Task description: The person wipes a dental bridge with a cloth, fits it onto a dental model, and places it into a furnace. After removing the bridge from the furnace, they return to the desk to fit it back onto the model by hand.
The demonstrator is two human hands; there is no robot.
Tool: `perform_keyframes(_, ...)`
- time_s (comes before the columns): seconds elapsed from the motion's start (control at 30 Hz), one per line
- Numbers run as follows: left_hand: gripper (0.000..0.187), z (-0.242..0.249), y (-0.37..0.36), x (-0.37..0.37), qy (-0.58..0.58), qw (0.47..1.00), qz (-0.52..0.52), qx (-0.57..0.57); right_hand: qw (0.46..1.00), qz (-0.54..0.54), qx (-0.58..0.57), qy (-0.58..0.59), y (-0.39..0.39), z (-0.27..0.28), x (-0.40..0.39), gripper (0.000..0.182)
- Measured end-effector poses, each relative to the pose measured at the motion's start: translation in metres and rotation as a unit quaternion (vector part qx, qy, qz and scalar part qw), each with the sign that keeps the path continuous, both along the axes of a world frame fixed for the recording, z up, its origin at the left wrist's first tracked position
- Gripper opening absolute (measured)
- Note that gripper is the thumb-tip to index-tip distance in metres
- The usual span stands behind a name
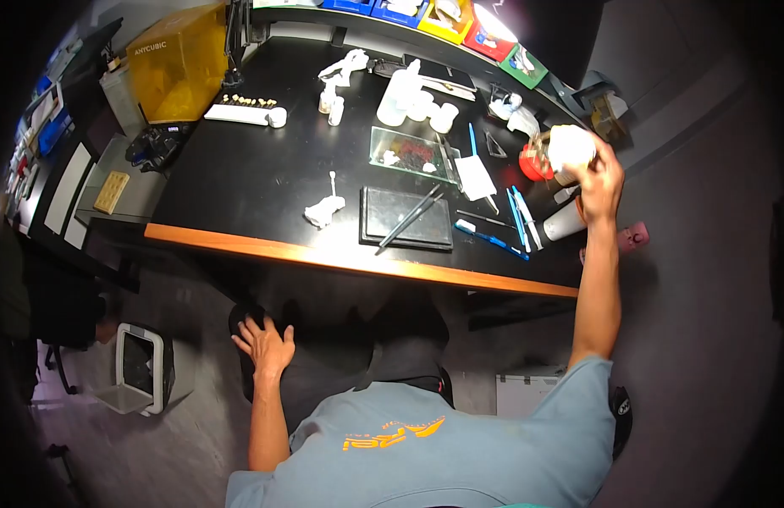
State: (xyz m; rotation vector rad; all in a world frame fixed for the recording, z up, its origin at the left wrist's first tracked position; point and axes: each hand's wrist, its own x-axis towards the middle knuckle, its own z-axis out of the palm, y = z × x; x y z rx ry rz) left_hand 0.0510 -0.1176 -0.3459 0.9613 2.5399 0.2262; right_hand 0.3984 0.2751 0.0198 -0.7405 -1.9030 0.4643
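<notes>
At the table's right end, my right hand [604, 182] is closed on a white rounded object [571, 149]. Glare washes out its surface, so I cannot make out its kind. Just left of it stands a red holder [534, 163] with thin items sticking up. Below the hand, a white cylinder [565, 222] lies near the table edge. My left hand [265, 345] lies with fingers spread on my dark-trousered leg, below the table's front edge, holding nothing.
A black block [405, 222] carries slim tools. Blue-handled brushes [494, 240] lie to its right. Farther back are a glass plate [400, 154] with dark and red material, and white bottles [398, 97]. A crumpled tissue [324, 212] lies front left; coloured bins [447, 19] line the back.
</notes>
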Motion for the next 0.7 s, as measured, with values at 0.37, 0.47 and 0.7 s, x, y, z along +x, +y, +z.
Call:
perform_keyframes(0.37,0.077,-0.023,0.002,-0.004,0.071,0.994,0.077,0.039,0.941,-0.313,0.11,0.074,0.217,0.065,-0.117,0.042)
perform_keyframes(0.47,0.075,-0.025,0.002,-0.007,0.077,0.992,0.081,0.065,0.923,-0.373,0.093,-0.001,0.264,0.06,-0.139,0.049)
perform_keyframes(0.7,0.073,-0.027,-0.005,-0.015,0.054,0.993,0.084,0.066,0.851,-0.491,0.041,-0.18,0.341,0.036,-0.151,0.068)
